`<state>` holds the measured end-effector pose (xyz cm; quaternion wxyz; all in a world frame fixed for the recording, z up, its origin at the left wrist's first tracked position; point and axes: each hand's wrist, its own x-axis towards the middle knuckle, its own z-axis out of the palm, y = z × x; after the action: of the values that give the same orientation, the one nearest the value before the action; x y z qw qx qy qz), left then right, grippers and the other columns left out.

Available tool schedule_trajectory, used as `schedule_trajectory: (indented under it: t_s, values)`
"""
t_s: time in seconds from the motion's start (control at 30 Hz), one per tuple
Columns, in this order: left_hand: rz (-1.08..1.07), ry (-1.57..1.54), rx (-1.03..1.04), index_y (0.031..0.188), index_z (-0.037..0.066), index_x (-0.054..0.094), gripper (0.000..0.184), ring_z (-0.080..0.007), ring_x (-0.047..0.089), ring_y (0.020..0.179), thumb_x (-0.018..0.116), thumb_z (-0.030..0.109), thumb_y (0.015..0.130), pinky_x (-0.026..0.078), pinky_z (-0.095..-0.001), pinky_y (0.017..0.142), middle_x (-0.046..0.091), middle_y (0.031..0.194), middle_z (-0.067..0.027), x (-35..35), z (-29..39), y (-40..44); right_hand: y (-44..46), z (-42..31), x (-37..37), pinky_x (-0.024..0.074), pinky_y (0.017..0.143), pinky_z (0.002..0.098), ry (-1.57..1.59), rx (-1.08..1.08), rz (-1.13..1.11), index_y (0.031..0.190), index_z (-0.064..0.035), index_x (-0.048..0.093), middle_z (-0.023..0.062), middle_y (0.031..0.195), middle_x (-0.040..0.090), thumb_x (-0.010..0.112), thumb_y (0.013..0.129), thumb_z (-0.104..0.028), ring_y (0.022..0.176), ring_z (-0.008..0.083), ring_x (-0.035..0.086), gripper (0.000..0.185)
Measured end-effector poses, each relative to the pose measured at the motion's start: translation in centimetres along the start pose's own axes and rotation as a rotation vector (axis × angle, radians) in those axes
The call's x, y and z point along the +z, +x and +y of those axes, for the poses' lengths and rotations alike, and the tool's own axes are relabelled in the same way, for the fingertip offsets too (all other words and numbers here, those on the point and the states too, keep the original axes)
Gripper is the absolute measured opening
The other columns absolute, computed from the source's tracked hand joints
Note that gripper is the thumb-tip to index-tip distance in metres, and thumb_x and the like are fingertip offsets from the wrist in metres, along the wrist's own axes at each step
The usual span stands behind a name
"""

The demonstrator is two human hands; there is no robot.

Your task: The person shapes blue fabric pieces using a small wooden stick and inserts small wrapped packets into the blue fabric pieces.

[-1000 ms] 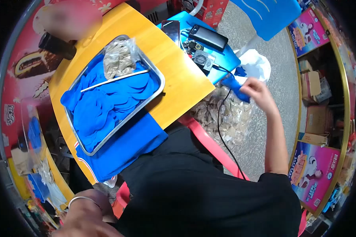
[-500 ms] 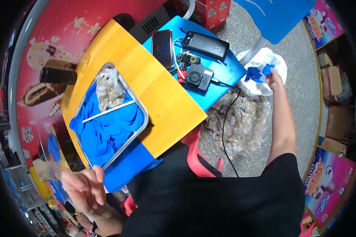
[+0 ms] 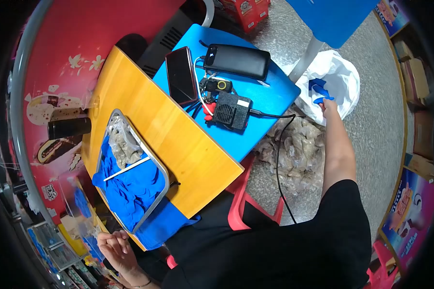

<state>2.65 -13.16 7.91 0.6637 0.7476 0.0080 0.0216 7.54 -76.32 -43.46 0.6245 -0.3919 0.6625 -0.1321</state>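
Right hand (image 3: 328, 109) at white bag (image 3: 348, 92), off right corner of tabletop (image 3: 197, 168); blue cloth piece (image 3: 322, 99) at fingertips, cannot tell if pinched. Left hand (image 3: 116, 249) half-curled, empty, beside near end of metal tray (image 3: 162, 166).

Passable lane is running over worktop (image 3: 193, 164) between metal tray (image 3: 163, 166) and blue surface (image 3: 238, 139), phone (image 3: 182, 75), power bank (image 3: 236, 61) and black box (image 3: 231, 111) are crowding that surface, cable (image 3: 278, 166) is trailing off it, pale leg (image 3: 307, 58) is flanking white bag (image 3: 348, 86)
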Motion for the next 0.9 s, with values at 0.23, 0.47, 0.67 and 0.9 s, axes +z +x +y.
schedule_trajectory:
  t_s: [0.23,0.47,0.67,0.9]
  values:
    - [-0.014,0.109,0.058,0.090,0.005,0.049,0.031,-0.0069,0.031,0.049,0.054,0.036,0.091,0.035,-0.0294,0.068,0.029,0.051,0.0054,0.3,0.6,0.1,1.7,-1.9,-0.4,0.0527,0.053,0.0215,0.199,-0.055,-0.028,0.086,-0.0024,0.057,0.0055,0.079,0.059,0.066,0.083,-0.015,0.064,0.0137,0.059,0.015]
    - [-0.278,0.481,0.591,0.071,0.003,0.056,0.017,-0.0149,0.049,0.044,0.056,0.016,0.082,0.045,-0.0315,0.061,0.049,0.047,-0.0042,6.3,6.3,1.9,-0.9,-1.7,-2.8,0.0492,0.055,0.0250,0.388,0.001,-0.153,0.073,-0.0061,0.054,0.0020,0.068,0.055,0.066,0.081,-0.018,0.063,0.0136,0.054,0.018]
    - [-0.785,0.495,0.885,0.084,0.015,0.062,0.005,-0.0131,0.061,0.059,0.065,0.014,0.079,0.047,-0.0272,0.063,0.062,0.072,-0.0008,8.0,13.5,2.9,-7.0,-1.5,-6.7,0.0419,0.052,0.0201,-0.001,-0.467,-0.224,0.091,-0.0084,0.060,-0.0005,0.075,0.054,0.059,0.086,-0.013,0.062,0.0077,0.051,0.007]
    - [-0.800,0.426,1.002,0.082,0.012,0.062,0.004,-0.0127,0.061,0.060,0.064,0.013,0.079,0.048,-0.0251,0.061,0.062,0.075,-0.0023,-0.5,13.4,-3.3,-26.0,-6.3,-6.1,0.0393,0.057,0.0200,-0.628,-0.905,-0.639,0.100,-0.0058,0.060,-0.0006,0.078,0.056,0.057,0.090,-0.017,0.064,0.0068,0.050,0.016]
